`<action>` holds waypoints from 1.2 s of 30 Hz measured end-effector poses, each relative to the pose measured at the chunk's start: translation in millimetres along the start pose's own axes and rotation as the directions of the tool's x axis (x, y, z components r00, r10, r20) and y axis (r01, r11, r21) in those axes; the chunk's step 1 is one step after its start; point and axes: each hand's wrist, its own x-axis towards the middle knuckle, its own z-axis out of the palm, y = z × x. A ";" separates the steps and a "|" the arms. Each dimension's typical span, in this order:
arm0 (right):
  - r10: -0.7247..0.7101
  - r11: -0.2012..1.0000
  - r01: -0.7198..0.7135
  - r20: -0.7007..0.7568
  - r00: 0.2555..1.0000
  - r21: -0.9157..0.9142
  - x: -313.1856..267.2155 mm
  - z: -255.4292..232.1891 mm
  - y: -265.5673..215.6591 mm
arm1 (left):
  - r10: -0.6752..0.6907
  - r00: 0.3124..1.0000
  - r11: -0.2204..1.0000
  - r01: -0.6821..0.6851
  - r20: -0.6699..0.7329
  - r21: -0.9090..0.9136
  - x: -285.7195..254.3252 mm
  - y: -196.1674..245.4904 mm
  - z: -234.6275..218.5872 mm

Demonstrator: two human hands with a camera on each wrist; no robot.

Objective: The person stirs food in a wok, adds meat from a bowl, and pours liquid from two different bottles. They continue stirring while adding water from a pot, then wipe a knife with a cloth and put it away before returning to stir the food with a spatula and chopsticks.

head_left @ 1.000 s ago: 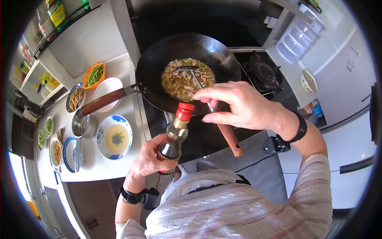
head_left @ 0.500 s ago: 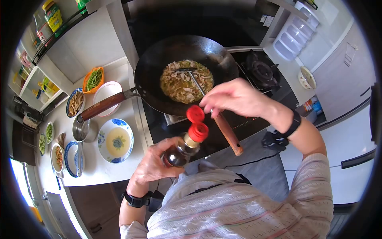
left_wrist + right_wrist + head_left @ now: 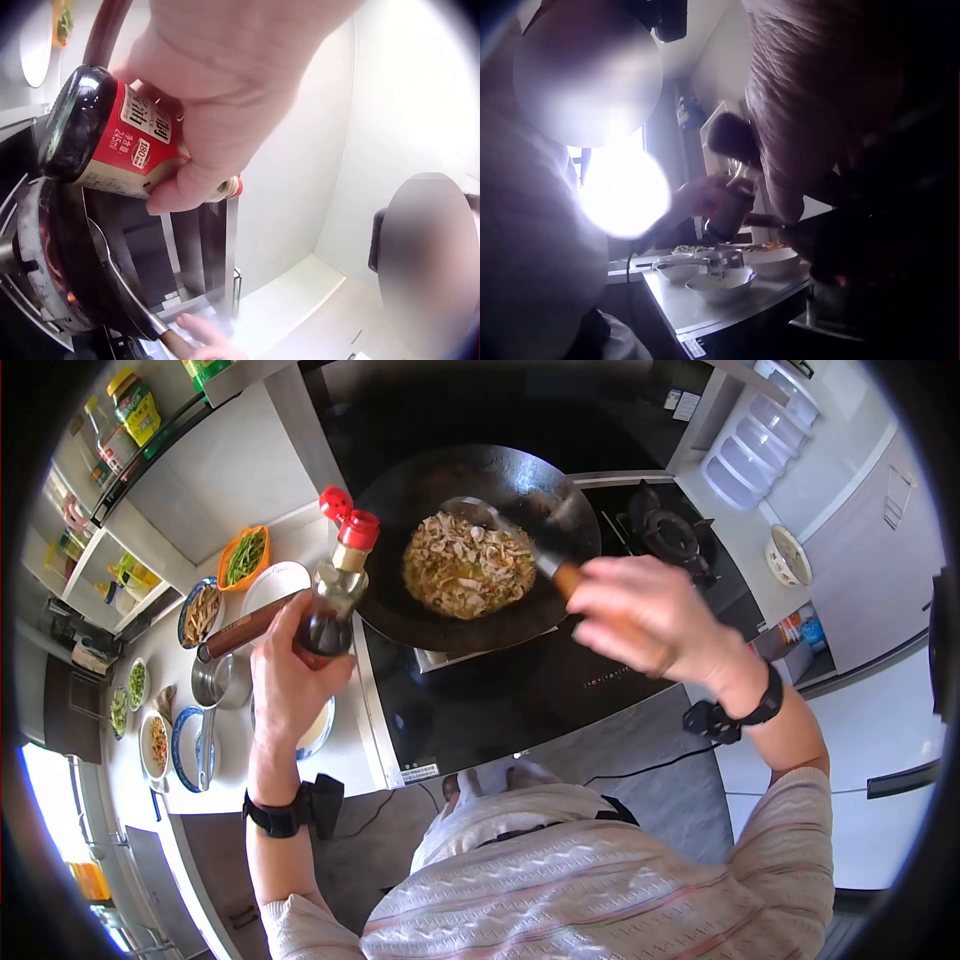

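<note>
My left hand (image 3: pixel 288 685) grips a soy sauce bottle (image 3: pixel 327 628) over the counter side, left of the wok (image 3: pixel 385 575). Its red cap (image 3: pixel 358 528) is flipped up. Dark liquid fills the lower part, and the left wrist view shows the bottle's red label (image 3: pixel 135 142). With my right hand (image 3: pixel 655 615) I hold the wooden handle of a wok spatula (image 3: pixel 545 560). The spatula's metal head rests at the far edge of the sliced meat and sauce (image 3: pixel 470 572) in the wok. Dimness hides most of the right hand's grip in the right wrist view.
Flames (image 3: pixel 73 297) burn beneath the wok. Its wooden handle (image 3: pixel 250 628) reaches left over the counter. Several bowls, a saucepan (image 3: pixel 208 682) and an orange basket of greens (image 3: pixel 243 557) stand there. A second burner (image 3: pixel 665 535) is on the right.
The bottle's cap came open near the right fingers. My left hand then carried the bottle left and forward, while the right hand moved onto the spatula handle and shifted the spatula.
</note>
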 end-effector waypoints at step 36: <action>0.765 0.164 -0.092 -0.067 0.640 0.982 -59.5 -22.6 72.4 | 0.196 0.972 0.692 -0.230 0.128 0.684 77.8 5.1 45.5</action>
